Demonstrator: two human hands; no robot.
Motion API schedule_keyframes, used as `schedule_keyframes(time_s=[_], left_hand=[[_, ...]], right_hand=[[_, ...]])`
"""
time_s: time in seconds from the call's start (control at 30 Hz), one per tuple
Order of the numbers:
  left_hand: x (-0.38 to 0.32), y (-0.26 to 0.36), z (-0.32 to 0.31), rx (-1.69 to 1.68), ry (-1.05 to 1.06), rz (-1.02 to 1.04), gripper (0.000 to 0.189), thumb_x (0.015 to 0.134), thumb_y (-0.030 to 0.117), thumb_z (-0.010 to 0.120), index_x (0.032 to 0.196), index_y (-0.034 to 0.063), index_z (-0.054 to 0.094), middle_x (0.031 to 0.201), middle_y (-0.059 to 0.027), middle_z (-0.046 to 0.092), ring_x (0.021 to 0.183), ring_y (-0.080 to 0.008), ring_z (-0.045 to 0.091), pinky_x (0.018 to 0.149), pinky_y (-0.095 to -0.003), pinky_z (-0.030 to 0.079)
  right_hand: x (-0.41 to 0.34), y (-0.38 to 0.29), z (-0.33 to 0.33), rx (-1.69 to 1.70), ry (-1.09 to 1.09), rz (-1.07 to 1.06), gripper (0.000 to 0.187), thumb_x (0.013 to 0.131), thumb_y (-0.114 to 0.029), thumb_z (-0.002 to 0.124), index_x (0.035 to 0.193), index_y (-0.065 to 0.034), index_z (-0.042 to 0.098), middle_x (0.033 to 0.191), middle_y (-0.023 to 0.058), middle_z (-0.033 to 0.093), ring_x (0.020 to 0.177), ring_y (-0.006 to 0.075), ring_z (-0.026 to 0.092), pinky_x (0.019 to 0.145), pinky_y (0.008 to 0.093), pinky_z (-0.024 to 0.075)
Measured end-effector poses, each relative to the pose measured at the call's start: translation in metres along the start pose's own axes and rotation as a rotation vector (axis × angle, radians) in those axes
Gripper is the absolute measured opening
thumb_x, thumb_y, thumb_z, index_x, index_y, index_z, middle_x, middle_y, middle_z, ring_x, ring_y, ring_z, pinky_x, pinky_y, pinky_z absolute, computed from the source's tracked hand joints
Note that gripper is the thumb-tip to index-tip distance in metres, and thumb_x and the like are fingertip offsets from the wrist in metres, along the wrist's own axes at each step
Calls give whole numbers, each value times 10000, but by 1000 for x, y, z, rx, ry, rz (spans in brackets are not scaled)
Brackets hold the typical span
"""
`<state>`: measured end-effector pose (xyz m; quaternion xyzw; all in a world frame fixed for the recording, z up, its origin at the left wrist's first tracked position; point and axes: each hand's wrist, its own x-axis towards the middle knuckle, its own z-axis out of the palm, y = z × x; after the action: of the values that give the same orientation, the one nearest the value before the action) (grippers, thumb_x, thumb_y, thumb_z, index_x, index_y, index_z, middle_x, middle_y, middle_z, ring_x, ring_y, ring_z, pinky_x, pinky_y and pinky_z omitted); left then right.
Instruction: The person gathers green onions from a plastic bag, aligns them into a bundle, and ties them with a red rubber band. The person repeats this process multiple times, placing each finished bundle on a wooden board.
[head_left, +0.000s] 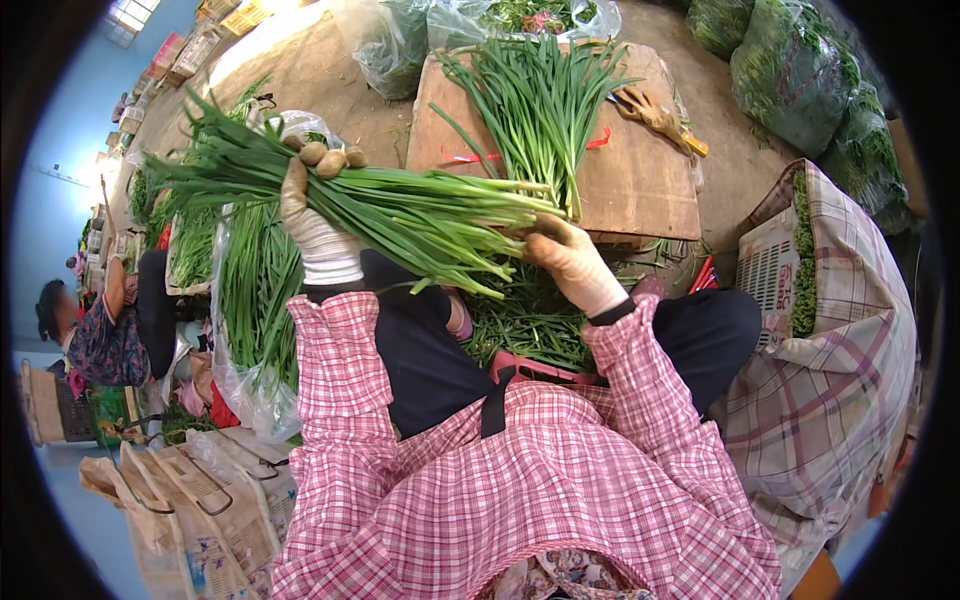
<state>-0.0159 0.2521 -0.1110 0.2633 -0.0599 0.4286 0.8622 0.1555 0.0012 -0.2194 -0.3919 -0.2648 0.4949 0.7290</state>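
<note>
My left hand (307, 195), in a soiled work glove, is shut around a bunch of long flat green leaves, likely garlic chives (390, 202), held sideways above my lap. At the pale stem ends on the right, my gloved right hand (559, 255) pinches some stems between thumb and fingers. Beyond them another bunch of the greens (540, 112) lies on a wooden board (637, 202), across a red tie strip (469, 158). A brown glove (645, 111) lies at the board's right, over a knife whose yellow handle (696, 145) and part of whose blade show.
Loose greens (259, 277) fill a plastic-lined container at my left. Leaf scraps (525, 322) cover the floor between my feet. A cloth-draped plastic crate (765, 262) stands at my right; bagged greens (795, 75) lie beyond. Another person (109, 330) sits at far left.
</note>
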Motion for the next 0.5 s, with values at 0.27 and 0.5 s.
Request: schedule_keyframes(time_s=[0.27,0.5], left_hand=[[4,5,-4,4,54,65,177,993,177,564,1166,156,595,919,21,630,780,-123,581,958,-411,455],[3,-15,-8,8,135,35,147,991,189,563,1130,165,604,918,14,631,768,-134,590,958,-425,468]], right_hand=[[-21,-25,22,-817,337,-368,210,817,-40,695,1026,-33,671,873,88,692,724,166,648,675,297,522],[-9,-37,49,-1788,-205,-337,431,815,-129,641,1238,-179,577,913,105,656,748,290,687,623,427,523]])
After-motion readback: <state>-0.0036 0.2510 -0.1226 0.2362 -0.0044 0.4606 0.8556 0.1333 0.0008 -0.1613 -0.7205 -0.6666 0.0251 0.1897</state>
